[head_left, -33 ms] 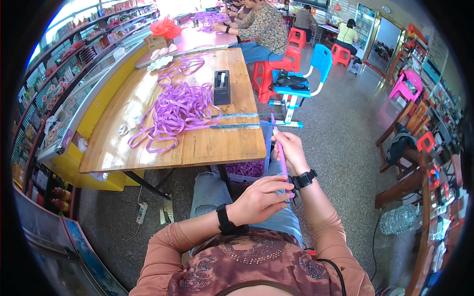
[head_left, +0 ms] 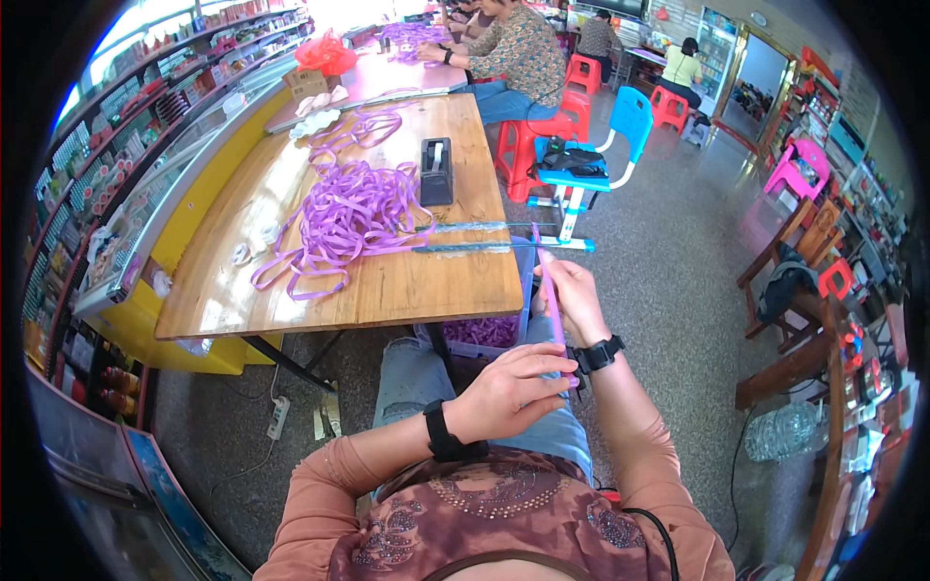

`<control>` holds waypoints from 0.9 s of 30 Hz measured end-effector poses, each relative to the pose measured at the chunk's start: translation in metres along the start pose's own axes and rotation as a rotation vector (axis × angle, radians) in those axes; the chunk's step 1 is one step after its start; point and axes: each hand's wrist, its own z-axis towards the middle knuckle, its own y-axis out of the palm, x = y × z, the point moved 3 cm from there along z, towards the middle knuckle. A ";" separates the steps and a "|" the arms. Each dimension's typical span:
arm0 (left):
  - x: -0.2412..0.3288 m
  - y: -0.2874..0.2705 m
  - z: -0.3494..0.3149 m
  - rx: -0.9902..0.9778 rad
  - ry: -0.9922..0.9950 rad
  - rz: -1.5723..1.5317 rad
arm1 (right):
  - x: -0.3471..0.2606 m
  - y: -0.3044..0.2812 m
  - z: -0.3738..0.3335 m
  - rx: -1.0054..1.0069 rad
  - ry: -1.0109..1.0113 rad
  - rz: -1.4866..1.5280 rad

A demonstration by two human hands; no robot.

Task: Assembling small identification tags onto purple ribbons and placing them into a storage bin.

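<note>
A purple ribbon (head_left: 554,315) is stretched between my two hands. My left hand (head_left: 513,389) is closed on its near end, close above my lap. Farther out, my right hand (head_left: 574,295) pinches the ribbon just beyond the table corner. Past those fingers, purple ribbon shows at two thin rods (head_left: 518,245) that stick out over the table's right edge; how it loops there is too small to tell. Clear tape (head_left: 470,249) covers the rods on the tabletop. A loose heap of purple ribbon (head_left: 354,213) lies left of them.
Beside the heap on the wooden table (head_left: 426,300) stands a black tape dispenser (head_left: 436,172). Below the table corner is a plastic bin (head_left: 480,334) with purple pieces. A blue chair (head_left: 628,126) holds a black bag. Another person (head_left: 513,58) sits on a red stool (head_left: 528,145) at the far table.
My right hand has shifted very slightly to the right at the ribbon. My left hand and the heap look the same.
</note>
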 end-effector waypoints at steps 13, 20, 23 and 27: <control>0.009 -0.037 0.038 0.022 0.061 -0.013 | -0.047 -0.011 -0.050 -0.161 -0.993 -0.781; -0.013 -0.097 0.100 0.124 0.053 0.153 | -0.114 -0.003 0.005 -0.121 -1.126 -0.934; -0.044 -0.128 0.135 0.252 0.020 0.335 | -0.133 0.000 0.063 -0.075 -1.055 -0.934; -0.093 -0.136 0.156 0.133 -0.199 0.279 | -0.111 -0.011 0.148 -0.112 -0.961 -0.853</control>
